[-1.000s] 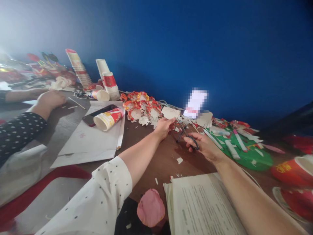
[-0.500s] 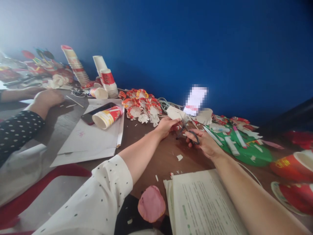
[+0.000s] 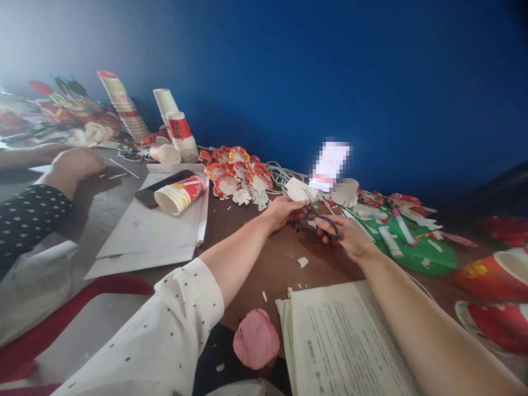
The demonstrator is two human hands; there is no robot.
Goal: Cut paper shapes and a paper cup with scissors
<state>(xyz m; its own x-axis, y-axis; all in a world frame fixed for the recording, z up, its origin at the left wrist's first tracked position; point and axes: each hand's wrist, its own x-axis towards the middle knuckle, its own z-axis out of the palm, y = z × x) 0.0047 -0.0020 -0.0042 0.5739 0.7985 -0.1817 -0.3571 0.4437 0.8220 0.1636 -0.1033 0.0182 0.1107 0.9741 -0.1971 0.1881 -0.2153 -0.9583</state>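
Note:
My left hand point(image 3: 284, 212) pinches a white piece of paper cup point(image 3: 297, 188) between thumb and fingers. In my right hand point(image 3: 345, 235) is a pair of dark-handled scissors point(image 3: 330, 224), fingers through the loops. The scissor blades meet the edge of the white piece; how far they are parted is hard to make out. Beneath both hands lies the brown table point(image 3: 256, 264), with a small white scrap point(image 3: 302, 262) on it. Left of my left hand sits a pile of cut red and white paper cups point(image 3: 237, 175).
A phone with a lit, blurred screen point(image 3: 330, 165) leans at the blue wall. On the right lies a green sheet point(image 3: 433, 264) with markers. A booklet point(image 3: 342, 335) and a pink disc point(image 3: 256, 338) are in front. Stacked cups point(image 3: 181, 137) and a co-worker's hands point(image 3: 78, 162) are left.
The scissors and my right hand have shifted slightly right, and the scissor handles have turned a little. My left hand still holds the white piece. The view has tilted slightly.

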